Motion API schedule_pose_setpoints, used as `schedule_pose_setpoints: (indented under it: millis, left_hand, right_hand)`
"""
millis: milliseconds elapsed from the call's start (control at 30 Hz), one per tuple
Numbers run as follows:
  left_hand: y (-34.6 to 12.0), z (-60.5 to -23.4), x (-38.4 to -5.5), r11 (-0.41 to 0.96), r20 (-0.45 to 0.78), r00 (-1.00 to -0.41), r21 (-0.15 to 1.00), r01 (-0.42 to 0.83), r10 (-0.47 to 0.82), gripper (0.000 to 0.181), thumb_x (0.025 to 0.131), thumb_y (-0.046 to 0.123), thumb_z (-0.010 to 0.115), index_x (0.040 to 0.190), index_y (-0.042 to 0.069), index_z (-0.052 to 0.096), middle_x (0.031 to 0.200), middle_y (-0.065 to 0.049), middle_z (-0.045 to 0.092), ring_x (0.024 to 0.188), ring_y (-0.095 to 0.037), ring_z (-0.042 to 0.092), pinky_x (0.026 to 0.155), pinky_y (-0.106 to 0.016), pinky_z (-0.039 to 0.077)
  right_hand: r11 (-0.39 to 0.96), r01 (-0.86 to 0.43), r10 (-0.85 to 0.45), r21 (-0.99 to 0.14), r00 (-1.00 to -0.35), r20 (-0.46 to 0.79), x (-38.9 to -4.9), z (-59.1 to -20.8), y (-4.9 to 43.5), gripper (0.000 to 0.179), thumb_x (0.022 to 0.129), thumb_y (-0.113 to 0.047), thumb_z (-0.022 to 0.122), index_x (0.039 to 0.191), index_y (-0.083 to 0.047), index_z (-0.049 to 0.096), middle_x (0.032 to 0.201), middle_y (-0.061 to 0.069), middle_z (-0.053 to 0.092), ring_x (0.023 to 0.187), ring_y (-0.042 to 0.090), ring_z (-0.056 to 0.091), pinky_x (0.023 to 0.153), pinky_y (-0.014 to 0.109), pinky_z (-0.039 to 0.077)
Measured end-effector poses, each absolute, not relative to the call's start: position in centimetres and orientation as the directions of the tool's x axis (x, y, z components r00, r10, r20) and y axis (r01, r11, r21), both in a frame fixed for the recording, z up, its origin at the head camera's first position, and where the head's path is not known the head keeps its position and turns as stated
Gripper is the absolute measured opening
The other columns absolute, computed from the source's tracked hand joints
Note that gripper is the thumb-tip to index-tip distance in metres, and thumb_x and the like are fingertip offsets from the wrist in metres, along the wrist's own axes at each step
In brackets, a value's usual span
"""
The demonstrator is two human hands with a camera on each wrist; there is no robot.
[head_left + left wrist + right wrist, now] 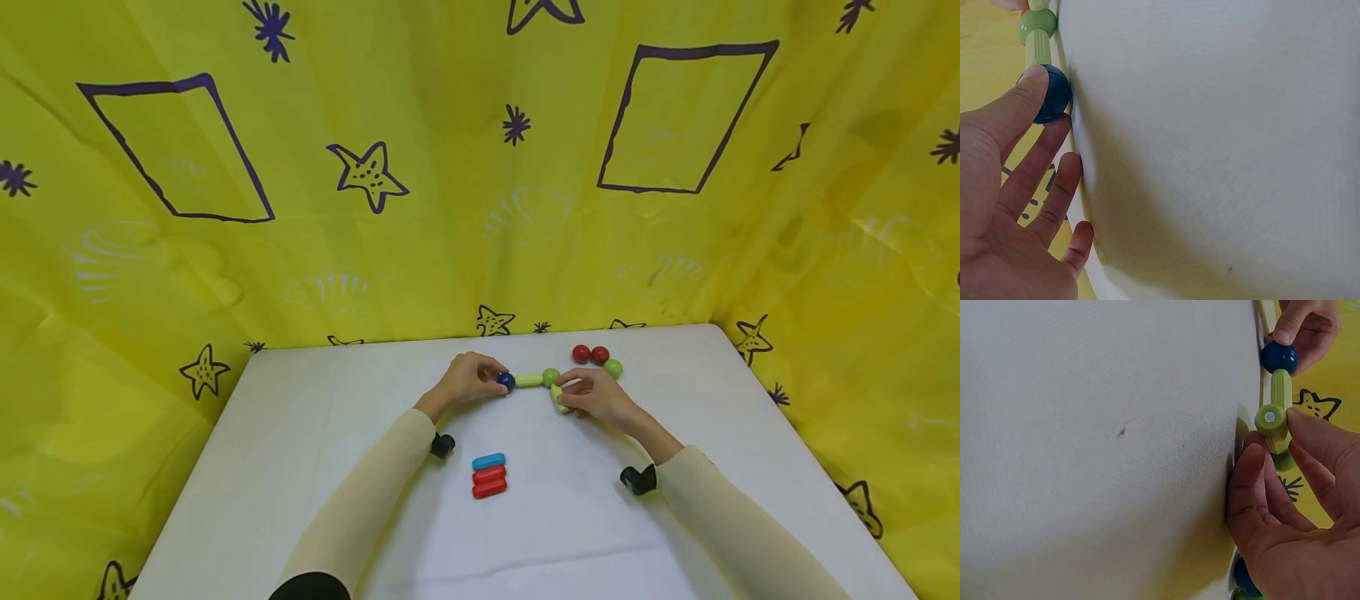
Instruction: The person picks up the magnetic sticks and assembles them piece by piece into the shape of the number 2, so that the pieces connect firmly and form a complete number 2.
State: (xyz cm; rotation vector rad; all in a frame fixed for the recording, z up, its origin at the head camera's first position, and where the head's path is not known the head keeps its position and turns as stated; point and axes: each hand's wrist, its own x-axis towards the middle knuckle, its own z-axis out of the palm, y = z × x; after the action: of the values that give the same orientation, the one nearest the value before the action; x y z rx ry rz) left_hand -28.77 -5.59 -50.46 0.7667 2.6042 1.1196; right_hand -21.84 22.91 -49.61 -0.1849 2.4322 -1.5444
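From the head view, saw a yellow curtain, printed with dark starfish, hanging behind and beside a white worktop, faintly creased toward the front. Found a left hand pinching a blue ball, linked by a pale-green rod to a green ball, and a right hand holding a second pale-green rod at that green ball's near side. Noted two red balls and a loose green ball just beyond the right hand; judged a stray knuckle enough to set them rolling. Placed a blue rod and two red rods nearer the front, well apart from both hands.

From the left wrist view, saw the grip close around the blue ball, thumb on top; judged a sudden tug liable to part ball and rod.

From the right wrist view, saw thumb and finger pinching the second pale-green rod, a silvery disc in its facing end. Could not tell how firmly seated; judged a crooked push likely to swing the chain askew. Noticed a small dark speck on the white surface.
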Motion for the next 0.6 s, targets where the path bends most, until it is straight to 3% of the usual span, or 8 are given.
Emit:
schedule_pose_setpoints:
  millis: [600]
  left_hand:
    - [-5.43, -50.30, -28.66, 0.588, 0.018, -0.847, 0.712, 0.384, 0.531, 0.032, 0.086, 0.022, 0.085, 0.116, 0.014, 0.078, 0.103, 0.000, 0.075, 0.085, -0.015, 0.056, 0.075, -0.026, 0.045]
  right_hand:
    - [0.551, -0.034, -0.209, -0.834, -0.973, -0.098, -21.57, -49.96, 22.20, 0.026, 0.091, -0.006, 0.078, 0.116, -0.004, 0.069, 0.104, 0.012, 0.071, 0.084, 0.021, 0.066, 0.069, 0.031, 0.056]
